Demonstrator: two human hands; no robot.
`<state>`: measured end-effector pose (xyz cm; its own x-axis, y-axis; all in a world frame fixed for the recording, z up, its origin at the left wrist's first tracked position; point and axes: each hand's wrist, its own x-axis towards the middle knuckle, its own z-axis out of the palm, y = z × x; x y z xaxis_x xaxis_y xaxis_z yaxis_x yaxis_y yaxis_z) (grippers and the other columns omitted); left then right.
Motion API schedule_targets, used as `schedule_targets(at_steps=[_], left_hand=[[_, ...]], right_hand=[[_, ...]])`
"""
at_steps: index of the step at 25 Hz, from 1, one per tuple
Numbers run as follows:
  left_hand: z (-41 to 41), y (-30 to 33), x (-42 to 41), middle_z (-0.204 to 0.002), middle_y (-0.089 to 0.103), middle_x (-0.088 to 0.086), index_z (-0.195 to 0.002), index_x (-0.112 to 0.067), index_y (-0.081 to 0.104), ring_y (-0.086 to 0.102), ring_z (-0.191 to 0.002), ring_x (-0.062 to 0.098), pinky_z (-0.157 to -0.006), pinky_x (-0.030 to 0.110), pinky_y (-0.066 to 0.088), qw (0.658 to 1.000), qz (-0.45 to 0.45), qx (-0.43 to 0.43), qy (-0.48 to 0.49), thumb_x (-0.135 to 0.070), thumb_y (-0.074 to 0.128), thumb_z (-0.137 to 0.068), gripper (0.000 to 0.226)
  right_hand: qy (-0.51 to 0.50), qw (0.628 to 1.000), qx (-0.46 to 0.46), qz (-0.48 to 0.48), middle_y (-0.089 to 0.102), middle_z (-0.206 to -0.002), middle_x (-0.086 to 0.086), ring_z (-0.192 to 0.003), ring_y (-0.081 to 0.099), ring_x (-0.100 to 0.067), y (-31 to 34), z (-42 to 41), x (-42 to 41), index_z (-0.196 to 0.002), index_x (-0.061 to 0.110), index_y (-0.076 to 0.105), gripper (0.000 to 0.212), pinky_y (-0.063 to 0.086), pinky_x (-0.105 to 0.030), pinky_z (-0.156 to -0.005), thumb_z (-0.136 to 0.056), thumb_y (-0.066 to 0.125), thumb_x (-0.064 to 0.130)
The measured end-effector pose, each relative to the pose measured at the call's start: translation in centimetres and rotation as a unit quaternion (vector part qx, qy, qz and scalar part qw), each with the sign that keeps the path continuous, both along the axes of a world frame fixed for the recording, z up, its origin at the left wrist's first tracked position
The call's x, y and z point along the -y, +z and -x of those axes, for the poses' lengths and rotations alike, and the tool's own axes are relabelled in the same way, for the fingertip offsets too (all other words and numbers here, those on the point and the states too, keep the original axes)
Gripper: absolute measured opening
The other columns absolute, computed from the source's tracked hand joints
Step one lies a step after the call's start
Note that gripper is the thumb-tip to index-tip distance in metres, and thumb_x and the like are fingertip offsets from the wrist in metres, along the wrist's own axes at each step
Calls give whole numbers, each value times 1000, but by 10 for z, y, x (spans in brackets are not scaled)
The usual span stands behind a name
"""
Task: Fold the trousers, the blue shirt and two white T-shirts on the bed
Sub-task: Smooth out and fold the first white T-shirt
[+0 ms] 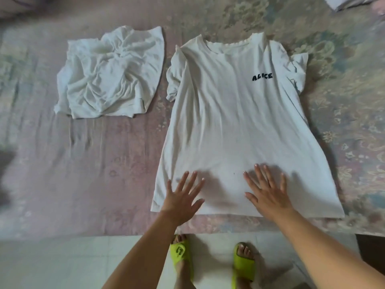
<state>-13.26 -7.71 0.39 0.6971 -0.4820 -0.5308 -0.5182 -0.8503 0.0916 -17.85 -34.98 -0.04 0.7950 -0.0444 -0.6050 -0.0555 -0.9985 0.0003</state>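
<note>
Both hands, left hand (181, 197) and right hand (267, 193), lie flat with fingers spread on the T-shirt (233, 113) hem at the bed's (83, 174) near edge; its length runs straight away from them.

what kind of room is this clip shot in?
Most likely a home bedroom. A bed with a floral sheet holds a spread white T-shirt and a crumpled one; the person stands on a pale tiled floor in green slippers.

A pale cloth (352, 2) is cut off at the top right corner. A dark blur (5, 174) at the left edge cannot be identified. Both forearms run out of the bottom edge.
</note>
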Motion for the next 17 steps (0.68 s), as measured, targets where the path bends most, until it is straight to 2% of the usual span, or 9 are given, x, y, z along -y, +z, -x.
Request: schedule_targets(at_steps=[2,4,8,10,11,12,14,15,17], left_hand=[[-48,2,-10,-142,48,9,-134,-18,49,50,-127,26,-87,55,50,1000,15,16,-10,-43,30,-91,54],[-111,1,-27,-136,53,11,-127,-14,59,54,-122,26,-88,51,51,998,31,46,-27,-38,33,-88,53],[-215,2,-47,-139,50,10,-129,-14,57,51,-126,24,-99,46,44,987,12,126,-103,-34,41,-87,49],[-264,2,-56,-153,28,11,-144,-8,34,29,-140,24,-112,42,25,985,25,124,-119,-28,30,-96,53],[-285,3,-56,-157,15,11,-148,-7,20,16,-144,24,-116,40,15,985,18,116,-123,-27,27,-99,54],[-303,3,-52,-158,6,11,-150,-7,11,8,-146,24,-117,39,8,986,18,109,-123,-27,26,-101,55],[-328,0,-42,-158,-4,10,-150,-9,2,-1,-146,23,-117,40,3,983,11,109,-144,-31,27,-102,58],[-333,-2,-38,-158,-7,9,-150,-11,-1,-4,-146,23,-117,42,2,982,2,105,-158,-34,27,-102,61],[-340,-11,-39,-158,-8,9,-150,-13,-5,-4,-146,23,-116,46,3,980,-6,99,-172,-39,31,-100,67]], right_hand=[[-13,999,20,-30,43,-145,-10,-134,31,-28,-2,-34,-42,-138,26,41,61,17,-60,-103,-94,10,54],[-21,997,48,-53,49,-141,-10,-129,45,-30,-5,-74,-88,-136,26,39,55,34,-62,-97,-87,26,49],[-69,988,102,-92,49,-140,-11,-125,51,-29,-3,-144,-153,-137,22,38,57,44,-59,-90,-84,33,43],[-105,982,126,-92,46,-143,-10,-127,49,-28,-4,-186,-185,-140,18,38,59,44,-57,-91,-87,46,42],[-117,980,141,-79,38,-148,-10,-133,42,-27,-7,-201,-197,-144,18,33,63,40,-57,-97,-88,52,41],[-129,979,145,-65,22,-156,-8,-141,28,-25,-8,-214,-202,-149,22,21,68,30,-56,-105,-91,50,42],[-168,977,115,-63,-11,-159,-1,-147,-5,-21,-15,-232,-200,-150,31,-6,67,10,-54,-113,-97,33,46],[-186,975,101,-65,-15,-158,0,-146,-9,-21,-18,-235,-197,-149,33,-10,65,8,-54,-113,-98,28,47],[-183,972,143,-43,6,-159,-7,-146,7,-29,-22,-240,-195,-150,28,7,63,21,-60,-108,-95,29,47]])
